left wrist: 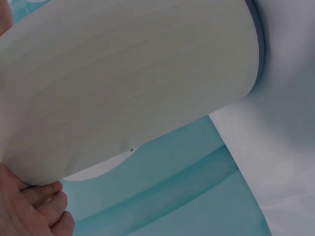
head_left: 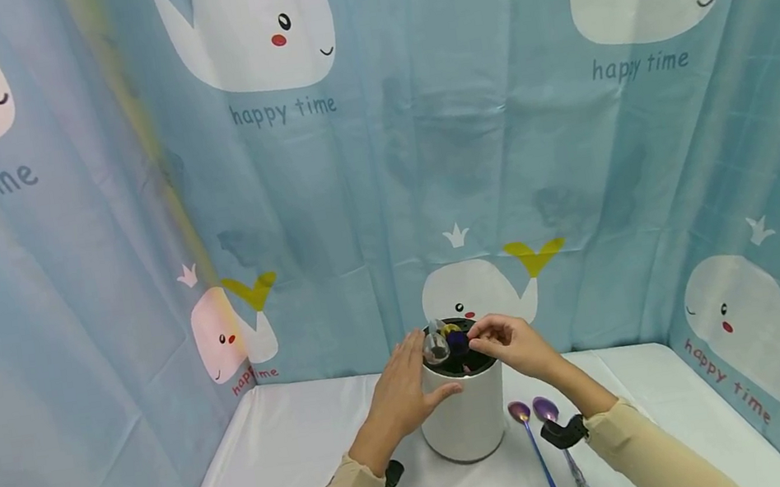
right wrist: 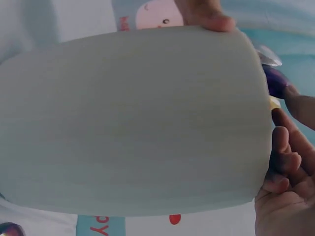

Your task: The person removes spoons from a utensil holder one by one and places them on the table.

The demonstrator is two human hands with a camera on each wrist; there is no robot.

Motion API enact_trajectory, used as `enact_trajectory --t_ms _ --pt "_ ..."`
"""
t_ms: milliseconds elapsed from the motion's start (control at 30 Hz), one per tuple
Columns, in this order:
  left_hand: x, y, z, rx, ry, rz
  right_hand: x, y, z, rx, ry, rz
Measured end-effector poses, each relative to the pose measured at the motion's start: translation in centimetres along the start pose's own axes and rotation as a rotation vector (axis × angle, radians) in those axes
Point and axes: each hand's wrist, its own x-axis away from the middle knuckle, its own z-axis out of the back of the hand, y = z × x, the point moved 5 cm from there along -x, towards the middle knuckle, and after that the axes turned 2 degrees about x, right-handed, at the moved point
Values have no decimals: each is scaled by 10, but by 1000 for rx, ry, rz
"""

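A white cylindrical utensil holder [head_left: 464,420] with a dark inside stands upright on the table. Bowls of a silver spoon [head_left: 436,348] and a purple spoon [head_left: 457,340] show at its mouth, with something gold-yellow [head_left: 450,328] behind. My left hand [head_left: 400,396] rests on the holder's left side, fingers extended up to the rim and thumb across the front. Over the right rim, my right hand [head_left: 517,346] pinches the purple spoon; in the right wrist view, the thumb [right wrist: 301,105] lies on its bowl. The spoon's lower part is hidden inside the holder.
Two long-handled spoons lie on the white table [head_left: 278,459] right of the holder: one with a reddish-purple bowl and blue handle [head_left: 542,455], the other purple with an ornate handle [head_left: 578,476]. A blue curtain [head_left: 424,164] with whale prints hangs behind and at both sides.
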Motion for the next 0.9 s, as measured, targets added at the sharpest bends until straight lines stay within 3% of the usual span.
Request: enact_trajectory --t_ms 300,567,900 --pt "0 1 1 -5 10 -8 2 -1 -7 28 -21 -55" --pt "1 0 -2 3 12 -5 2 -4 -12 148 -28 20" --pt "-1 -2 -3 -9 7 -3 1 -1 -9 88 -10 35"
